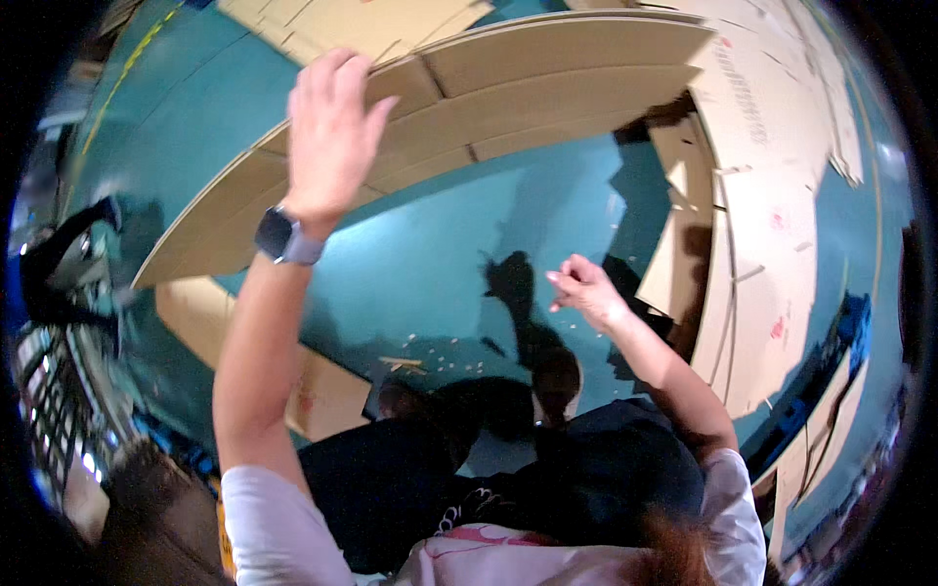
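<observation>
A long, creased brown cardboard sheet [547, 93] stands on edge in front of me and curves across the view. At its upper edge is my left hand [330, 132], fingers stretched out and thumb apart, seemingly laid against the board. That wrist wears a dark-faced watch [277, 234] on a grey strap. My right hand [586, 293] hangs above the green floor [420, 254], away from the cardboard. Its fingers are curled together, and whether anything small is between them I cannot make out.
Stacked flat cardboard [767, 225] lies along the right, with folded flaps [674, 244] beside it. More cardboard lies at the far side [362, 24] and near left [327, 391]. Small scraps [445, 356] dot the floor. Another person's legs [73, 254] show at the left; a blue pallet [850, 327] stands right.
</observation>
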